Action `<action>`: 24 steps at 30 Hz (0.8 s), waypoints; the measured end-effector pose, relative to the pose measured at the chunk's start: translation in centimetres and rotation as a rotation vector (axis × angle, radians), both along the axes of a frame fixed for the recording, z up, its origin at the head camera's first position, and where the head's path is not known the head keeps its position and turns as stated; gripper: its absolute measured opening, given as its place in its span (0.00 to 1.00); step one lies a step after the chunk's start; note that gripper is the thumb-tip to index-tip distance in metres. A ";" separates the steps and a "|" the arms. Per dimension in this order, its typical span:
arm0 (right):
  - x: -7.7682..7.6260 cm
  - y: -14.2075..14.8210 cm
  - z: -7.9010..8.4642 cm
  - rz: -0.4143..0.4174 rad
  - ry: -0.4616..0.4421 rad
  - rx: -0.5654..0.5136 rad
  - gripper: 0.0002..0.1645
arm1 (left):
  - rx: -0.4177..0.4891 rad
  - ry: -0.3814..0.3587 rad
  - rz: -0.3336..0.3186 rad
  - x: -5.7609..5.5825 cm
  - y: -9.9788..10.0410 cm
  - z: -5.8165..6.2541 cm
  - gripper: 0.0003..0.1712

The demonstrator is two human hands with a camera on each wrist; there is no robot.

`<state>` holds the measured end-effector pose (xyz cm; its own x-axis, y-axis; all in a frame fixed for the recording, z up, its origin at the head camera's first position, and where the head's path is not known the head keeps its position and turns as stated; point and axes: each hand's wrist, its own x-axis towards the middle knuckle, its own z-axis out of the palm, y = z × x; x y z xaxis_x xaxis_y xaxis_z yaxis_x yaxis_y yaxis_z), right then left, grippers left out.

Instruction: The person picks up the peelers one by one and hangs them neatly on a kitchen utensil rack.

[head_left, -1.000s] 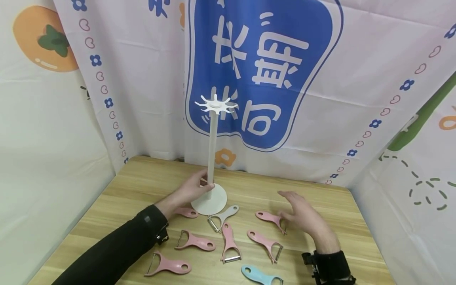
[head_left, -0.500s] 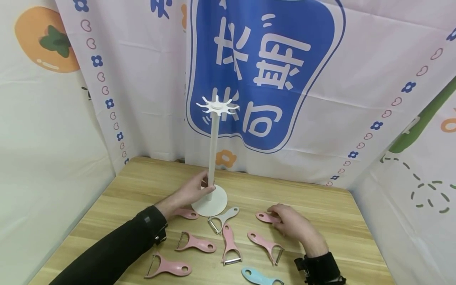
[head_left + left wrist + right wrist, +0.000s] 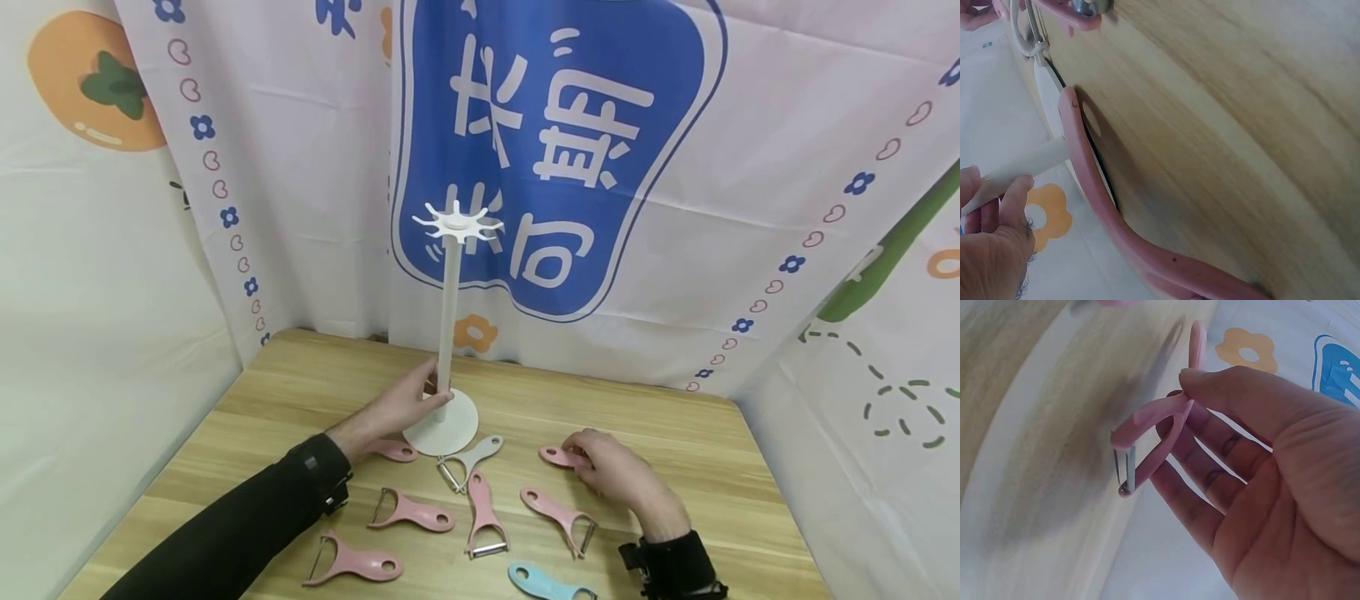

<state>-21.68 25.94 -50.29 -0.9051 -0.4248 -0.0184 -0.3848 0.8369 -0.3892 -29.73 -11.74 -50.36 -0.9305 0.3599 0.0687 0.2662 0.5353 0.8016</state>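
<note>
The right hand (image 3: pixel 611 468) has moved onto a pink peeler (image 3: pixel 557 457), pinching it right of the white stand (image 3: pixel 449 317); its handle end points standward; the left hand (image 3: pixel 408 398), farther off, grips the stand

Head cam: bright, soft, even light; folds in the white cloth (image 3: pixel 322 208) shade faintly, pic fairly sharp overall. L wrist cam — dimmer, a bit hazy; the near peeler (image 3: pixel 1093 181) throws a soft dark shadow on the tabletop (image 3: pixel 1222 156), which goes pale toward the top R corner. R wrist cam: held peeler (image 3: pixel 1147 415) casts a long blurry shadow — tabletop there looks smeared.
</note>
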 end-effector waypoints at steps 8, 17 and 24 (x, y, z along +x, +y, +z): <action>-0.4 -0.1 0.3 0.004 0.101 -0.008 0.15 | -0.044 0.020 -0.001 -0.3 -0.1 -0.2 0.18; -0.6 -0.5 1.7 0.003 0.227 -0.097 0.21 | -0.052 0.008 0.000 -0.4 0.0 -0.2 0.20; -1.2 -1.0 3.6 0.029 0.282 -0.210 0.23 | -0.052 0.012 -0.003 -0.4 0.2 0.0 0.18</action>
